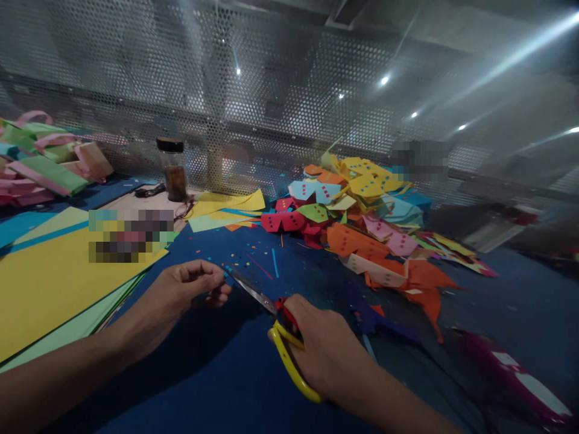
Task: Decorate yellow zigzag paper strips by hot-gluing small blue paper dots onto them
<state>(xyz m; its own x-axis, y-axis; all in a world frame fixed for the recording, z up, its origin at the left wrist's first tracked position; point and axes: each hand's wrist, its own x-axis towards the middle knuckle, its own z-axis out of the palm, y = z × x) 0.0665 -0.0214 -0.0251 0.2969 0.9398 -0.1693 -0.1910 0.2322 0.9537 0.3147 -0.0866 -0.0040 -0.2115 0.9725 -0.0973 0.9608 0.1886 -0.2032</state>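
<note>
My right hand [325, 343] grips a pair of scissors [289, 355] with yellow and red handles. Their blades look nearly closed and point up and left, towards my other hand. My left hand [194, 286] is curled with thumb and fingertips pinched together, right beside the scissor tips. Whatever sits in that pinch, if anything, is too small to make out. Beneath both hands lies a dark blue table surface [217, 374]. Tiny coloured paper scraps [235, 259] and a thin blue paper strip [275, 263] are scattered just beyond the blades.
Folded coloured paper pieces [357, 235] form a heap at right. Yellow sheets [54, 283] are stacked at left, near a lidded jar [175, 175]. Pink and green paper shapes [49, 166] fill the far left. A magenta object [511, 374] lies front right. Perforated metal panels [203, 108] stand behind.
</note>
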